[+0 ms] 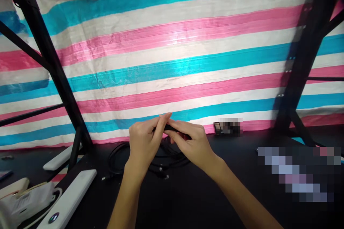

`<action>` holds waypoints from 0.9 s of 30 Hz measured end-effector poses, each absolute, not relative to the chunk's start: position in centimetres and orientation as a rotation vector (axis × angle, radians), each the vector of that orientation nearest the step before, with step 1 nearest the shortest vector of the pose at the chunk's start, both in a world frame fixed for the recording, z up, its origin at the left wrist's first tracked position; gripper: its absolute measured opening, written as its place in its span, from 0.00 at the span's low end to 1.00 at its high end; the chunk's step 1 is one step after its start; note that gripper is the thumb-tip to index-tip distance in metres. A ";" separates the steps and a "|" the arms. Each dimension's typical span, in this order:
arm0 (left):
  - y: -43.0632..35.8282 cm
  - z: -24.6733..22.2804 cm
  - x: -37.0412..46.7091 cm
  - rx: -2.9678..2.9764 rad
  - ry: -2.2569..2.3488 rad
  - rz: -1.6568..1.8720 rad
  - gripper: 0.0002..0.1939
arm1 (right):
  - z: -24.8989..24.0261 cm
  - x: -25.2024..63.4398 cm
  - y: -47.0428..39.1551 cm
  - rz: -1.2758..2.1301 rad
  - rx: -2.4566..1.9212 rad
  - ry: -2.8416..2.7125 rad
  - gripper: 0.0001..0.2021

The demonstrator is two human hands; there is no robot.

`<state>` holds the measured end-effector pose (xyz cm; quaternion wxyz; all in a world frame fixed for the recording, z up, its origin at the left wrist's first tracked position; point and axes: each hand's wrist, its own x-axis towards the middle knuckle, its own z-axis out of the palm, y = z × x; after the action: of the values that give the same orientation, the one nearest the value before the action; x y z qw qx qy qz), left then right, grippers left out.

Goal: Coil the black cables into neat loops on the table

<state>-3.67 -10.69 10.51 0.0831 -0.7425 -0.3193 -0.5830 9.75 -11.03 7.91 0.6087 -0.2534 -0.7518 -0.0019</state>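
Presently, left hand (pixel 145 137) and right hand (pixel 195 141) jointly grip a partly hidden dark object (pixel 170 127) above black cables (pixel 172 155) on the black table (pixel 172 204)

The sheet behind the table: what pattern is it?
The sheet has turquoise, pink and white stripes, clearest in the head view.

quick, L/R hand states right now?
Left hand: closed, holding a dark object; can't tell what it is.
Right hand: closed, apparently on the same dark object.
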 end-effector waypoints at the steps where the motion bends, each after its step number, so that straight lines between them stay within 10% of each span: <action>1: -11.0 10.6 -3.7 -2.178 -0.906 -1.749 0.18 | 8.0 9.7 -11.4 -0.008 -0.564 -1.739 0.14; 27: -13.0 10.2 -2.4 -1.751 -0.625 -2.164 0.28 | 9.6 9.4 -16.0 -0.257 -0.496 -1.857 0.26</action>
<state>-2.40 -13.02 10.20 0.1437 -0.6074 -0.2168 -0.7506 9.42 -15.96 9.61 0.5657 -0.2110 -0.7896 -0.1094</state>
